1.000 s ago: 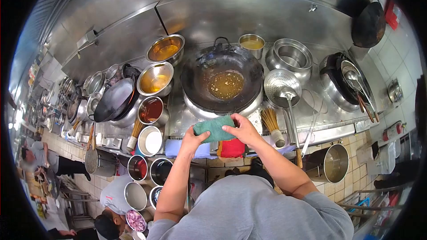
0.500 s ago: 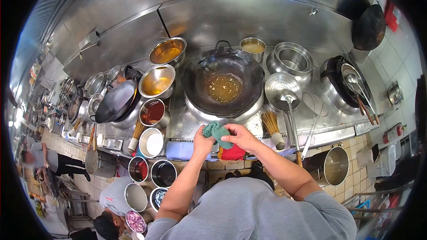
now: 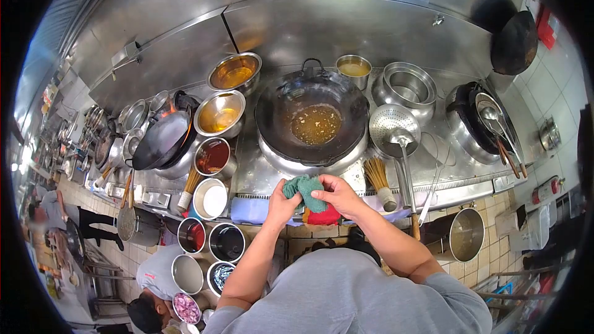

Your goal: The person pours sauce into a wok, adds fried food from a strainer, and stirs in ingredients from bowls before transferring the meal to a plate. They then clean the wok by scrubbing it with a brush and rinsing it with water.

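Between my two hands is a crumpled green cloth (image 3: 305, 191), held over the counter's front edge. My left hand (image 3: 283, 203) grips its left side. The right side is pinched by my right hand (image 3: 337, 196), thumb on top. Just beyond them a large black wok (image 3: 272, 117) sits on the burner with brownish oil and small bits (image 3: 316, 124) in its bottom. A red cloth (image 3: 322, 215) lies below my hands, beside a lilac cloth (image 3: 250, 209). To the right stands a bamboo brush (image 3: 378, 179).
A perforated strainer (image 3: 387, 125) and ladle (image 3: 402, 139) lie right of the wok. Bowls of oil (image 3: 218, 114), a pot of red sauce (image 3: 212, 156) and a white-filled pot (image 3: 210, 198) stand left. A co-worker (image 3: 162, 278) bends at lower left; another person (image 3: 59, 210) stands farther left.
The green cloth, stretched flat between both hands at first, has been folded and bunched up. Both hands have come closer together and slightly lower.
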`<state>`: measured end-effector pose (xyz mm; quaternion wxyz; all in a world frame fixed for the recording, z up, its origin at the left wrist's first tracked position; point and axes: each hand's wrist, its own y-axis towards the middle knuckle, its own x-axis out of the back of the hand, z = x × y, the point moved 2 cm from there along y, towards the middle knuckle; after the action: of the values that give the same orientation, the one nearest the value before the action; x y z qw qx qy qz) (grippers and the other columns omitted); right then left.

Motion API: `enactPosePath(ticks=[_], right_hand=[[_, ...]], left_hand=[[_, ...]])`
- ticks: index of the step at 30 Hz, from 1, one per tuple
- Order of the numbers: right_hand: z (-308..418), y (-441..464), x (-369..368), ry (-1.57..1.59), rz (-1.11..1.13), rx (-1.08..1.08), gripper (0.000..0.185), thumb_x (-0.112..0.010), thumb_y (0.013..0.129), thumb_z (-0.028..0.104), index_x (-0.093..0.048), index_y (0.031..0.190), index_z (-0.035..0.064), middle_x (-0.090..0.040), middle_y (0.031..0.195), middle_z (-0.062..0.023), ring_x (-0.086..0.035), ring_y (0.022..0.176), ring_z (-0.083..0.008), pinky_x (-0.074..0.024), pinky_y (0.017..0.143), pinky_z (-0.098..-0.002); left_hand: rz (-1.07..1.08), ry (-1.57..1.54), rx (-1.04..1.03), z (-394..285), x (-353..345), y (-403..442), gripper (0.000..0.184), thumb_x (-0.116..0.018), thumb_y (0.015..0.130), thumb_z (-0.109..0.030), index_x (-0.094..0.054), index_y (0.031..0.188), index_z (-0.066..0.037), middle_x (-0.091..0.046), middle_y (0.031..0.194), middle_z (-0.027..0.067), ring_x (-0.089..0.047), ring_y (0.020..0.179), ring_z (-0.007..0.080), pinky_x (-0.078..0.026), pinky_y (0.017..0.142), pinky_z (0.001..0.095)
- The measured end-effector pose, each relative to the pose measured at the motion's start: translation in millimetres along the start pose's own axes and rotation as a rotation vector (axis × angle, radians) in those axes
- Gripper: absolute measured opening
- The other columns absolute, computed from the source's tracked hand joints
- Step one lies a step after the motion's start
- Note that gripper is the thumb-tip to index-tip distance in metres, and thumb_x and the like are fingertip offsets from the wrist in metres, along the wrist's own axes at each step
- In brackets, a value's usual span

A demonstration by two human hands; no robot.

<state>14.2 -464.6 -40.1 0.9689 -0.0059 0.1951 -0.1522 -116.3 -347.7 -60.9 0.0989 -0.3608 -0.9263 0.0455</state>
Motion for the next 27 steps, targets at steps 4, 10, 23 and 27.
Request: enactPosePath(ticks=[4, 10, 23, 27], right_hand=[[-2, 0, -4, -0.025, -0.01, 0.011, 0.021, -0.067, 0.083, 0.013, -0.058, 0.1, 0.0042, -0.061, 0.089, 0.0004, -0.056, 0.081, -0.0071, -0.0459, 0.076, -0.0246], [8, -8, -17, -0.091, -0.045, 0.005, 0.021, -0.066, 0.084, 0.013, -0.058, 0.102, 0.0028, -0.061, 0.089, 0.0001, -0.056, 0.081, -0.0062, -0.0465, 0.073, -0.0239], [113, -19, -11, -0.597, 0.133, 0.55, 0.039, -0.05, 0.093, 0.017, -0.046, 0.13, 0.0038, -0.049, 0.129, -0.0166, -0.054, 0.112, -0.0255, -0.0435, 0.093, -0.0388], [270, -83, 16, -0.076, 0.067, 1.071, 0.079, -0.044, 0.087, 0.055, -0.027, 0.137, -0.0037, -0.04, 0.133, -0.0258, -0.044, 0.12, -0.037, -0.036, 0.101, -0.0487]], left_hand=[[0.028, -0.172, -0.057, 25, -8, 3, 0.039, -0.053, 0.08, 0.002, -0.044, 0.117, -0.005, -0.056, 0.102, 0.0049, -0.055, 0.09, 0.0123, -0.046, 0.078, 0.026], [0.238, -0.854, 0.104, -13, -22, -28, 0.054, -0.058, 0.083, -0.013, -0.031, 0.131, -0.01, -0.046, 0.119, 0.0084, -0.047, 0.107, 0.0174, -0.041, 0.09, 0.0322], [0.605, -1.232, 0.127, -22, -16, -29, 0.071, -0.063, 0.079, -0.05, -0.034, 0.135, -0.019, -0.052, 0.115, 0.0145, -0.056, 0.102, 0.0292, -0.046, 0.091, 0.0485], [0.498, -1.29, 0.131, -21, -14, -14, 0.072, -0.06, 0.077, -0.059, -0.039, 0.131, -0.017, -0.052, 0.114, 0.0147, -0.056, 0.101, 0.0299, -0.045, 0.092, 0.0502]])
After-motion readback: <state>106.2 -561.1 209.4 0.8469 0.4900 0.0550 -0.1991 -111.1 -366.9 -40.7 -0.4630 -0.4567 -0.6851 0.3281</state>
